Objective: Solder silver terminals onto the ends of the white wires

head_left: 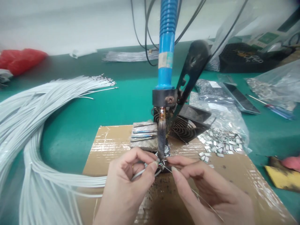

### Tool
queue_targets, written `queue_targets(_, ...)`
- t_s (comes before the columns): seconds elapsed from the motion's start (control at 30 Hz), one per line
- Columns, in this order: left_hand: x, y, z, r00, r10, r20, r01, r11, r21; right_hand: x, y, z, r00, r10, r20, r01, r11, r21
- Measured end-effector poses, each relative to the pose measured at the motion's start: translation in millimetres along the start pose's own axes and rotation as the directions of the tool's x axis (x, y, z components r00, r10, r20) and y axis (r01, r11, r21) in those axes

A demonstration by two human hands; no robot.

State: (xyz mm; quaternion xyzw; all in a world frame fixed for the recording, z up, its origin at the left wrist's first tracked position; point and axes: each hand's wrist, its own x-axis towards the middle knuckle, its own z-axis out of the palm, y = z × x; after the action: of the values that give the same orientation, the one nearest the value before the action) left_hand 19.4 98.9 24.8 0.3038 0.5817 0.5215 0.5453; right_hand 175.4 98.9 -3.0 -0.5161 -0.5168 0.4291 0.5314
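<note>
My left hand (131, 181) is closed around white cables (77, 179), with thumb and index finger pinched at a cable end beneath the soldering iron tip (161, 147). Opposite it, my right hand (206, 184) pinches a thin solder wire (208, 204), whose end reaches the tip. A small metal piece shows between the fingertips of both hands; its exact hold is hidden. The blue-handled iron (167, 43) hangs upright in a black clamp (164, 97).
Brown cardboard (112, 147) lies under the hands. Behind them are a grey block (144, 143) with thin rods and a black fan (185, 126). Small metal pieces (222, 142) spill from a bag at right. A big white cable bundle (47, 106) curves at left.
</note>
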Motion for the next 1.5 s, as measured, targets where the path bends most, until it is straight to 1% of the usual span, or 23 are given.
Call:
queue_targets(0.2,-2.4,1.0,-1.7,1.0,0.001,0.003,-0.001,1.0,0.009,1.1,-3.7,-0.6,1.0,-0.002,-0.003,0.002,0.999,-0.047)
queue_targets(0.4,0.8,-0.7,-0.4,1.0,0.013,0.006,-0.013,0.997,0.073,2.7,-6.6,-0.6,1.0,-0.02,-0.001,0.02,0.996,-0.087)
queue_targets(0.67,-0.6,-1.0,1.0,1.0,0.024,0.012,-0.024,1.0,0.001,-1.1,1.5,-0.1,1.0,-0.031,0.001,0.031,0.999,-0.034)
queue_targets(0.77,-3.7,-1.4,1.7,1.0,0.005,0.005,-0.005,1.0,-0.025,-1.9,2.0,0.8,0.999,-0.042,-0.002,0.042,0.999,-0.022)
queue_targets(0.83,-4.7,-1.5,2.7,1.0,0.001,0.003,-0.001,1.0,-0.026,-2.1,1.4,1.4,0.999,-0.032,-0.007,0.032,0.999,-0.016)
queue_targets(0.93,-4.6,-1.3,3.5,1.0,0.024,-0.019,-0.024,1.0,-0.018,-2.9,1.8,2.6,0.999,-0.028,-0.021,0.027,1.0,-0.014)
queue_targets(1.07,-3.8,-2.1,1.3,0.999,0.036,-0.017,-0.035,0.999,0.018,-4.4,4.6,4.4,0.998,-0.058,-0.025,0.058,0.998,0.0)
queue_targets(1.17,-3.1,-3.1,0.8,0.999,0.04,-0.031,-0.038,0.997,0.06,-4.6,5.1,5.0,0.994,-0.103,-0.039,0.102,0.995,-0.02)
queue_targets(1.27,-0.6,-2.3,5.0,0.995,0.071,-0.076,-0.061,0.99,0.129,-4.0,4.7,5.4,0.989,-0.142,-0.05,0.14,0.989,-0.044)
queue_targets(1.33,2.1,-0.7,9.2,0.989,0.099,-0.108,-0.081,0.983,0.165,-3.6,5.1,5.6,0.99,-0.136,-0.039,0.134,0.99,-0.047)
queue_targets(1.43,5.6,1.4,13.3,0.986,0.112,-0.121,-0.088,0.978,0.19,-2.7,6.4,4.6,0.991,-0.131,-0.037,0.129,0.991,-0.04)
queue_targets(1.5,6.0,1.6,12.7,0.987,0.109,-0.121,-0.084,0.977,0.196,-1.8,7.0,3.0,0.989,-0.147,-0.029,0.146,0.988,-0.043)
